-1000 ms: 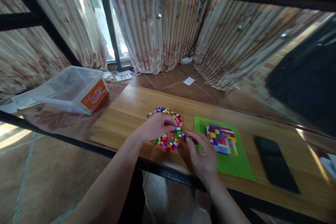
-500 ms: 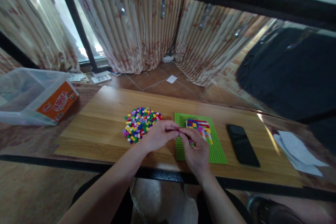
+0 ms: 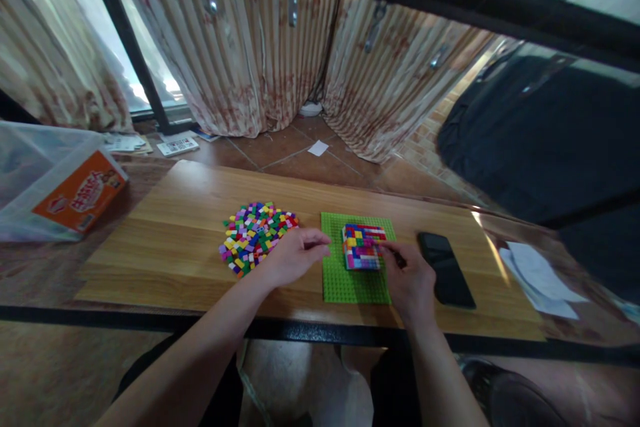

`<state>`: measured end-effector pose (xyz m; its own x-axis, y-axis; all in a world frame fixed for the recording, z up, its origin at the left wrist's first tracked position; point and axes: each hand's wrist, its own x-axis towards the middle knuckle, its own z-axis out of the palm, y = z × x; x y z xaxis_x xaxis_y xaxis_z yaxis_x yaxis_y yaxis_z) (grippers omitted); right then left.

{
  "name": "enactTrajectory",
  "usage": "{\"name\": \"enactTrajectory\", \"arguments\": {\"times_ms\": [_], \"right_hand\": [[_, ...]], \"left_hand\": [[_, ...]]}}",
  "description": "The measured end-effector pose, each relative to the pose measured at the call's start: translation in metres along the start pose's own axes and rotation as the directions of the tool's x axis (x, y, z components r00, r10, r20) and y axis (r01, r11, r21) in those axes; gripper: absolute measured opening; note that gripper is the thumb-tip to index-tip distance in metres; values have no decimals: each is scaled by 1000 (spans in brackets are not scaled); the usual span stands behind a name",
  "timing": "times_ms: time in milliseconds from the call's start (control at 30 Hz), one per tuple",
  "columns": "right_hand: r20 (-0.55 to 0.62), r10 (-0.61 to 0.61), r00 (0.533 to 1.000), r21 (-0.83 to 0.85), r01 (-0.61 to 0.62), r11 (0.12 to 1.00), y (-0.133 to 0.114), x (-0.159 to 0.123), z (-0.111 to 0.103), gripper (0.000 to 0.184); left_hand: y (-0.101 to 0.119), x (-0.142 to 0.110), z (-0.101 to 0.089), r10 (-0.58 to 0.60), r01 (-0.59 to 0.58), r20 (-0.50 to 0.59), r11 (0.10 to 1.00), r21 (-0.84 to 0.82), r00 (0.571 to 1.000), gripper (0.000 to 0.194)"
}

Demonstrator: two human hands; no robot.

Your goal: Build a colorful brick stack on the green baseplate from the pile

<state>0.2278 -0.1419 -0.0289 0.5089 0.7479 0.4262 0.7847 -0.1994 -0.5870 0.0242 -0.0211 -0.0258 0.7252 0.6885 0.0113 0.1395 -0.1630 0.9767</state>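
Note:
A block built of many-coloured toy bricks (image 3: 356, 257) stands on the green baseplate (image 3: 335, 287). My right hand (image 3: 411, 280) reaches in from the right, thumb and forefinger pinched at the block's top. A small magenta brick (image 3: 371, 243) shows at those fingertips, partly blurred. To the left of the baseplate, my left hand (image 3: 295, 257) hovers with thumb and forefinger a little apart and nothing visible between them. It partly covers the near right side of a pile of loose bricks (image 3: 255, 233).
A black phone (image 3: 447, 270) lies on the wooden board (image 3: 155, 247) right of the baseplate. White papers (image 3: 543, 280) are farther right. At the far left stands a clear plastic bin (image 3: 55, 180) with an orange label. Patterned curtains (image 3: 280, 47) hang beyond.
My hands, fingertips together before, have parted. The right one has moved right onto the brick block; the left has stayed near the pile. The view has shifted slightly to the right.

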Motion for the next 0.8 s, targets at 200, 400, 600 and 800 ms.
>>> {"name": "enactTrajectory", "arguments": {"times_ms": [200, 400, 600, 800], "right_hand": [[48, -67, 997, -43, 69, 997, -5, 1, 8, 26], [32, -64, 997, -133, 68, 989, -7, 2, 15, 27], [14, -2, 1000, -165, 4, 986, -8, 1, 14, 28], [-10, 67, 998, -111, -68, 992, -10, 2, 12, 30]], "left_hand": [[-2, 1, -1, 16, -16, -12, 998, 60, 1000, 14], [-4, 0, -2, 37, -35, -18, 997, 73, 999, 13], [-3, 0, -2, 21, -19, -26, 997, 76, 999, 12], [-8, 0, -2, 48, -44, -26, 990, 132, 999, 14]]}}
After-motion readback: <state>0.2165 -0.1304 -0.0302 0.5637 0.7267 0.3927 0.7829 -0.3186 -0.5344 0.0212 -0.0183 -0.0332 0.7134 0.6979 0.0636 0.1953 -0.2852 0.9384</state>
